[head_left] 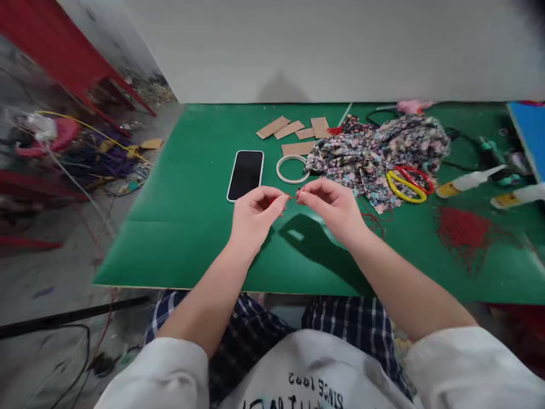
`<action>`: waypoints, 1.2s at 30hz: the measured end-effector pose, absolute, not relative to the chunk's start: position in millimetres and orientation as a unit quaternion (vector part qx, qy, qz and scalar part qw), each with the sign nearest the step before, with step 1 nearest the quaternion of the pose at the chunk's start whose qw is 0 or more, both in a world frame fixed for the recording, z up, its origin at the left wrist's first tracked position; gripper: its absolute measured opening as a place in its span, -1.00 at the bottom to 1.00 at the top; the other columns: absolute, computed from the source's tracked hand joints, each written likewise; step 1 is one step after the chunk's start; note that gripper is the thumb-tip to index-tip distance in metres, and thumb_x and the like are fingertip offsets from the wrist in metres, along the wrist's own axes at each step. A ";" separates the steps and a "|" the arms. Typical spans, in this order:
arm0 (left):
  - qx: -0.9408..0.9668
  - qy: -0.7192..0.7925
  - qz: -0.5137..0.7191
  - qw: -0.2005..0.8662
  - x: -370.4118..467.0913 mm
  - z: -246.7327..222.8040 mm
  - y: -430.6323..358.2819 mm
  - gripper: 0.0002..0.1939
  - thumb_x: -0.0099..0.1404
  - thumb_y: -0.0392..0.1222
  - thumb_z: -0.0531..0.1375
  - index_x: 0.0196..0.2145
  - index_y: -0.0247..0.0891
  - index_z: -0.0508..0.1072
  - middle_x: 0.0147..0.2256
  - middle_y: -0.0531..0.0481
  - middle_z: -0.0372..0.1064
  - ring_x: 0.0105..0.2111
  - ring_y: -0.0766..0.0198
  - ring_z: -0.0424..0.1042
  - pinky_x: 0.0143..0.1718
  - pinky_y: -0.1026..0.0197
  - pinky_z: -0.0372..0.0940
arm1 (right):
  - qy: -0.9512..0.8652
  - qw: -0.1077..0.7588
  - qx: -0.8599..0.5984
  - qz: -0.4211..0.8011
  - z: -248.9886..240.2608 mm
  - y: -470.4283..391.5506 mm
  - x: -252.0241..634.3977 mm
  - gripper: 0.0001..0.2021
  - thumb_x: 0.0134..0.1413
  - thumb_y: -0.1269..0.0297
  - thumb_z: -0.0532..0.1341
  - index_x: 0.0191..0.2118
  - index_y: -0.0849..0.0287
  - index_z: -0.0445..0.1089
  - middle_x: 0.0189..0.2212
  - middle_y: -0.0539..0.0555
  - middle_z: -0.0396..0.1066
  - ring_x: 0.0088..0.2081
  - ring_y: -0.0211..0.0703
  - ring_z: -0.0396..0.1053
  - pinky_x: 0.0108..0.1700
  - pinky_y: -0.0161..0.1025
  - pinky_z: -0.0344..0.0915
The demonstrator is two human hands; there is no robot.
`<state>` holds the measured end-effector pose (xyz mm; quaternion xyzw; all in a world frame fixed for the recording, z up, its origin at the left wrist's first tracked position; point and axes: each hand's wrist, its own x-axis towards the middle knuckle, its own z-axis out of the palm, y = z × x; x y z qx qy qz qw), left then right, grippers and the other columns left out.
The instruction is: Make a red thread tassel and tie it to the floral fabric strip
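Thread (293, 197), thin, red | L hand (254, 215) & R hand (334, 209) pinching it | rnd wht ring (278, 169) | crinkled floral cloth (383, 147)

Pale grey T-shirt (272, 369), loose short sleeves (170, 369), dark chest print (315, 389) incl. "SINCE 1992". Navy plaid bottoms (349, 318), white lines.

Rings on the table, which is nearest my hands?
The white ring, just beyond your left hand and right hand; the yellow ring and red ring overlap farther right.

The thread (293, 197) looks matt; the table (191, 227) smooth and slightly glossy; the phone screen (247, 169) glossy; the strips (298, 149) matt cardboard; the bottles (467, 181) smooth plastic.
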<state>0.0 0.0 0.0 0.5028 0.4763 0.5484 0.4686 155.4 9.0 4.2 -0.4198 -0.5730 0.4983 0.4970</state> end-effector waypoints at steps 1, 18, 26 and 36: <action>0.506 0.472 0.537 0.482 -0.6 0.2 0.1 -0.91 0.04 -0.22 0.28 -0.51 -0.28 0.45 -0.60 0.12 0.35 -0.59 0.48 0.31 -0.55 0.43 0.21 | -0.567 0.507 -0.417 0.497 4.8 9.4 155.0 -0.88 -0.08 0.23 0.28 -0.43 0.16 0.40 -0.48 -0.05 0.43 -0.44 -0.35 0.36 -0.34 -0.35 0.30; 0.311 0.403 0.525 0.682 -3.8 5.5 5.7 -0.87 0.00 -0.23 0.28 -0.54 -0.31 0.39 -0.68 0.19 0.17 -0.66 0.53 0.16 -0.48 0.38 0.27 | -0.506 0.336 -0.386 0.694 -11.5 23.6 160.7 -0.60 0.04 -0.07 0.11 -0.30 0.18 0.46 -0.36 0.07 0.44 -0.37 -0.31 0.34 -0.34 -0.34 0.29; 0.279 0.417 0.538 0.677 -4.2 1.5 8.3 -0.86 0.01 -0.23 0.28 -0.51 -0.32 0.40 -0.66 0.20 0.11 -0.65 0.54 0.12 -0.49 0.39 0.26 | -0.698 0.381 -0.395 0.460 -0.7 16.7 160.3 -0.82 0.04 0.20 0.19 -0.37 0.15 0.51 -0.56 -0.04 0.33 -0.51 -0.36 0.20 -0.46 -0.35 0.15; 0.298 0.423 0.522 0.678 -0.3 2.7 5.2 -0.88 -0.01 -0.24 0.29 -0.54 -0.32 0.42 -0.70 0.19 0.15 -0.67 0.54 0.14 -0.49 0.38 0.27 | -0.725 0.407 -0.437 0.342 -7.8 16.2 155.7 -0.77 0.05 0.29 0.18 -0.16 0.11 0.48 -0.40 0.02 0.42 -0.44 -0.30 0.28 -0.39 -0.30 0.22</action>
